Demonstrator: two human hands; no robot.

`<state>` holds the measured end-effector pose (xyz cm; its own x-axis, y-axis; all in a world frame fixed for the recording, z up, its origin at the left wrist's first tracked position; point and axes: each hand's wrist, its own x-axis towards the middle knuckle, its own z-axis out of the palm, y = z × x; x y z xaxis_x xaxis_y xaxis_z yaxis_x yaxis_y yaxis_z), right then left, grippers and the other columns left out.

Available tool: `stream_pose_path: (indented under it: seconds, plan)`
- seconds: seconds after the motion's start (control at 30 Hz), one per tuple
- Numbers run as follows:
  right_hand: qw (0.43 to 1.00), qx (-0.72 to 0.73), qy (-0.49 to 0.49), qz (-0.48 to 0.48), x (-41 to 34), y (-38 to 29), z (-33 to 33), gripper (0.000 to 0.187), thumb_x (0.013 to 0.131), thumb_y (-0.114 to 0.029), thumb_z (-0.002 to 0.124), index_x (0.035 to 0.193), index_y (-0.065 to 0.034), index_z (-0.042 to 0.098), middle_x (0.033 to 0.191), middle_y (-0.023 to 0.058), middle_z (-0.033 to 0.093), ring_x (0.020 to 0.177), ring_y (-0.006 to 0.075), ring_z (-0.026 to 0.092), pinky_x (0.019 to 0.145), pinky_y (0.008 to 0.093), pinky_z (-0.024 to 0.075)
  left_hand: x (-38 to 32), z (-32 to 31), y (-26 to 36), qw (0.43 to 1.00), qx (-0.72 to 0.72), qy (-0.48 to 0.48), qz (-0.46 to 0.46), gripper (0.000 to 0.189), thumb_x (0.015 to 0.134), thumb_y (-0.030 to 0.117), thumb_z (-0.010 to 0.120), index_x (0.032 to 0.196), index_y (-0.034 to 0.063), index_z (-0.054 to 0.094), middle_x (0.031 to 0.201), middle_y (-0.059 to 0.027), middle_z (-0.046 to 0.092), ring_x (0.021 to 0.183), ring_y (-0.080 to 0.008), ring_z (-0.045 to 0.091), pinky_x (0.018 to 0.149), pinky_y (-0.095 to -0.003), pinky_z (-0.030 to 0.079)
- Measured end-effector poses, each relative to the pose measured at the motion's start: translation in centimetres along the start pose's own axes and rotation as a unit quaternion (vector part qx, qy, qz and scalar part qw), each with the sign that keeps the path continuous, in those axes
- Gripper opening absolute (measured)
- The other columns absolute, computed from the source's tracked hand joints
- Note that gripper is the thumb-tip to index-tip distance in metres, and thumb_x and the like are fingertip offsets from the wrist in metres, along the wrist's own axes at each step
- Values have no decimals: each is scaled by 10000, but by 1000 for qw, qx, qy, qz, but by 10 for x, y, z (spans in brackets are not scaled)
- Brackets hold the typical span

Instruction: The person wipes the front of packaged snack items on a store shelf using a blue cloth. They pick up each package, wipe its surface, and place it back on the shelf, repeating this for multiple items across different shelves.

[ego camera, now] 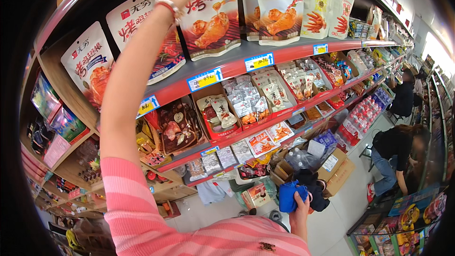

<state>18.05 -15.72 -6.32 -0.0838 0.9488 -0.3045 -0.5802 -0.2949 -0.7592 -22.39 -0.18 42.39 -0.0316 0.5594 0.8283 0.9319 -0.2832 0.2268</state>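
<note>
My left arm crosses the shelf front and rises past the top edge, a bracelet near its wrist; my left hand is out of view. Behind that arm stand large white pouches of roasted chicken wing snacks (213, 17) on the upper shelf. Low on the right, my right hand (300, 208) is closed around a folded blue cloth (287, 197), its thumb over the near side. Smaller drumstick pouches (280, 10) stand farther along the same shelf.
Below are boxes of small wrapped snacks (247, 101). Cardboard boxes (336, 172) and bottle packs (359, 121) stand on the floor. A person in black (391, 149) bends at the right-hand shelves; another person (403, 94) sits farther back.
</note>
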Motion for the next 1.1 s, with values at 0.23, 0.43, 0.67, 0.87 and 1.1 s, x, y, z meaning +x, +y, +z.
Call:
stream_pose_path:
  seconds: [0.23,0.43,0.67,0.87,1.1]
  plan:
    - [997,5,-61,38,36,-42,-32,303,905,-101,676,1192,-56,590,1080,45,634,962,163,622,840,328,532,-57,167,-31,992,-57,67,-95,721,830,522,690,1128,-124,574,1029,-256,669,967,-355,661,847,-397,507]
    - [1000,-11,-24,13,57,-93,-85,307,903,-92,672,1194,-46,586,1103,60,624,1001,186,615,884,355,523,-49,213,-2,909,-284,67,-297,629,791,404,809,1151,-73,612,1089,-138,674,960,-188,654,836,-320,509]
    - [999,-13,-16,24,82,-126,-132,330,904,-79,658,1218,-38,566,1132,86,626,1036,213,617,903,382,530,-53,224,21,896,-303,122,-300,479,842,331,790,1115,-39,656,1027,-94,695,892,-125,652,795,-284,517]
    - [997,-22,-41,53,102,-149,-127,363,908,-111,657,1245,-41,538,1128,85,621,1049,214,615,934,387,513,-63,201,82,867,-435,147,-194,374,910,327,713,1085,6,638,1037,-46,696,905,-131,676,770,-284,567]
    - [993,-61,-88,-58,142,-186,-87,333,902,-133,694,1204,-31,597,1103,53,634,992,156,601,882,313,501,-278,272,163,799,-392,-66,-452,499,942,468,638,1049,-17,681,981,-11,676,873,-57,592,783,-244,486]
